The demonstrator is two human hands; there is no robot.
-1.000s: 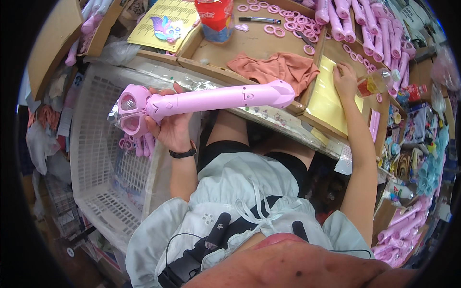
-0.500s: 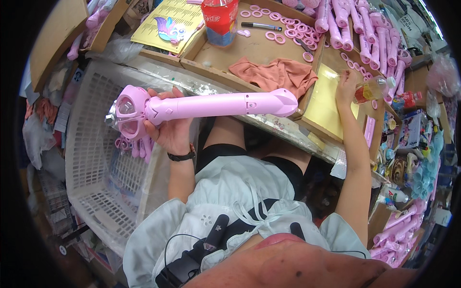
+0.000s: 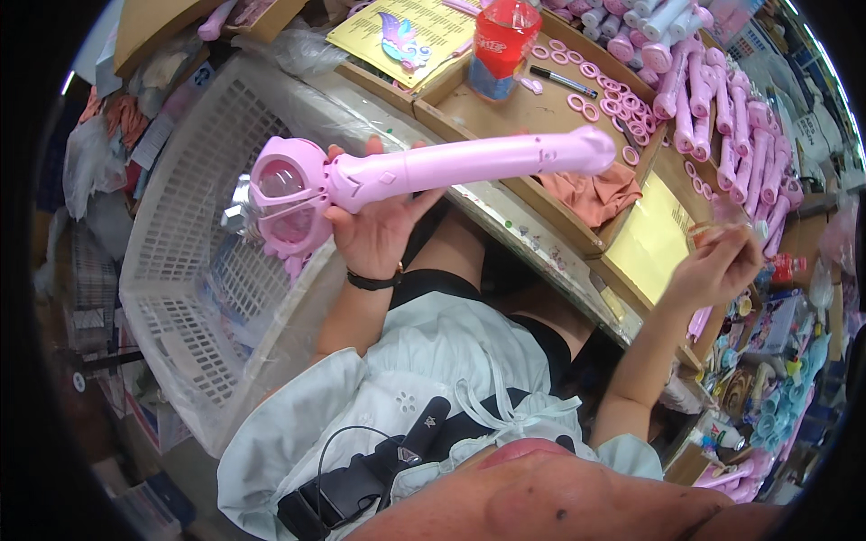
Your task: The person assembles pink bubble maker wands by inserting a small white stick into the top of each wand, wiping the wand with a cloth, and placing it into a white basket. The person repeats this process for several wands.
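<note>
A pink toy wand (image 3: 469,162) lies across my left hand (image 3: 374,230), its long handle pointing right. The palm is under the wand near its head, with thumb and fingers around the neck. Its rounded head (image 3: 290,194) has clear windows and a shiny silver piece (image 3: 236,209) at the far left end. My right hand (image 3: 722,261) is raised over the right side of the workbench, beside the yellow sheet (image 3: 651,243). Its fingertips are pressed together; what they hold, if anything, I cannot make out.
A white plastic basket (image 3: 167,298) stands at my left. On the bench, a cardboard tray (image 3: 460,113) holds pink rings (image 3: 622,99), a marker (image 3: 564,81), a salmon cloth (image 3: 591,194) and a red-labelled bottle (image 3: 503,50). Many pink wand parts (image 3: 699,99) are piled at the far right.
My right hand has lifted off the yellow sheet and come nearer, its fingertips now together. The wand in my left hand has turned slightly, its handle end higher. The whole view has shifted.
</note>
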